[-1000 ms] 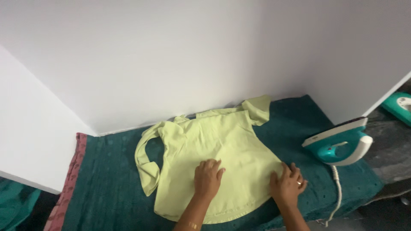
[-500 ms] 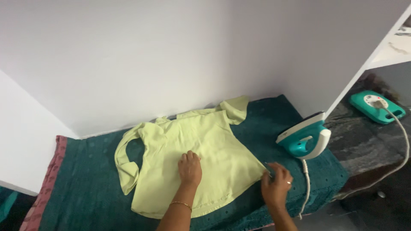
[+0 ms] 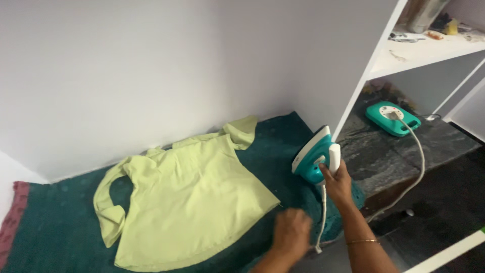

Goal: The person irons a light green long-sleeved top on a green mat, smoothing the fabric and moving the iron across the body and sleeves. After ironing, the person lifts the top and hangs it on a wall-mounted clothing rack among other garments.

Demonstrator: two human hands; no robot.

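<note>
A light green blouse (image 3: pixel 192 202) lies spread flat on a dark teal blanket (image 3: pixel 55 237) against the white wall. At the blanket's right edge stands a teal and white iron (image 3: pixel 310 159), upright on its heel. My right hand (image 3: pixel 338 184) grips its white handle from behind. My left hand (image 3: pixel 292 232) is blurred, low in the view just off the blouse's right hem, between the blouse and the iron. It holds nothing that I can see. The iron's white cord (image 3: pixel 321 222) hangs down past my right wrist.
A dark stone slab (image 3: pixel 394 151) lies right of the blanket. A teal extension board (image 3: pixel 393 117) sits on it, with a white cable (image 3: pixel 417 167) plugged in. A white shelf unit (image 3: pixel 429 50) with small items stands above.
Both hands have left the blouse. My right hand moved right and took hold of the iron's handle. My left hand slid off the cloth toward me. The view swung to the right.
</note>
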